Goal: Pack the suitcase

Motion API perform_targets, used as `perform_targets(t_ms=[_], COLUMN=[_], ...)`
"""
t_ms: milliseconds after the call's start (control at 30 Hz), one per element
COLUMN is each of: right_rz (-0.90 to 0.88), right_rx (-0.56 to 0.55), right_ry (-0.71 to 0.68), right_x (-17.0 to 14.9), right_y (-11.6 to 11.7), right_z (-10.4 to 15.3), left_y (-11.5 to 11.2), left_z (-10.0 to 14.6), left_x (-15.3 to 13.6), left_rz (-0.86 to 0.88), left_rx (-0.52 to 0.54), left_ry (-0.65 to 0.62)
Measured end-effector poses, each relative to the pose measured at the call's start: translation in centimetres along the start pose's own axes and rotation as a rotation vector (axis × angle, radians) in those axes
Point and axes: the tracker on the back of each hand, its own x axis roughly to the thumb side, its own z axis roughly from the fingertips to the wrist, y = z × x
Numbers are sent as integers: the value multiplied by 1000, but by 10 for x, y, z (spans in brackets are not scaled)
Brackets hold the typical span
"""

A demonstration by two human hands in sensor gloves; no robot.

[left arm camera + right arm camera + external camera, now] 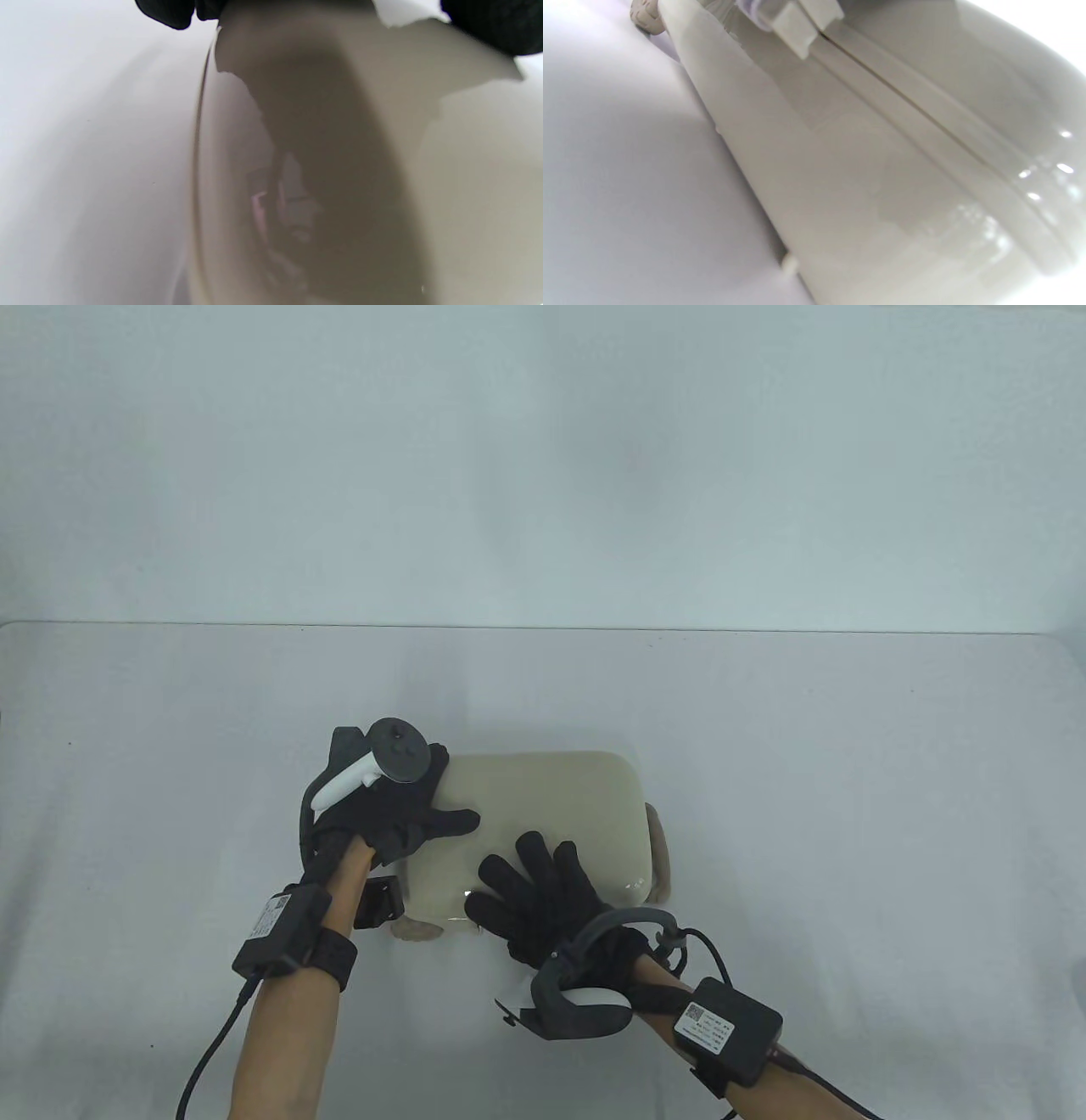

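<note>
A small cream hard-shell suitcase [551,814] lies flat and closed on the white table. My left hand [399,806] rests on its left end, thumb stretched onto the lid. My right hand [534,891] lies flat with spread fingers on the near part of the lid. The left wrist view shows the shell's glossy side [339,169] very close, with black fingertips [169,12] at the top edge. The right wrist view shows the suitcase's side with its closing seam [903,97] and a latch [797,25].
A tan wheel [416,931] sticks out at the suitcase's near left corner and a tan handle or wheel part [660,848] at its right end. The white table [848,772] stretches around on all sides, with a pale wall behind.
</note>
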Motion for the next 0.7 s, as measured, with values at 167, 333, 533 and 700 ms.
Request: perform_targets(t_ms=[167,333,533,700], right_rz=[-58,-118,-476,-664], right_rx=[-46,-9,67,68], right_ry=[11,-15,72,214], right_x=[-6,-12,-52,-86], right_y=[1,-4,-35,-47], right_z=[-3,-6,-2,18], left_y=[0,1,7,-6], left_z=[0,0,46,108], left_x=[-1,-1,11,21], left_rz=[1,-18,-20,-147], left_rx=[5,-9,197,399], left_ry=[-15,-16,-130,-211])
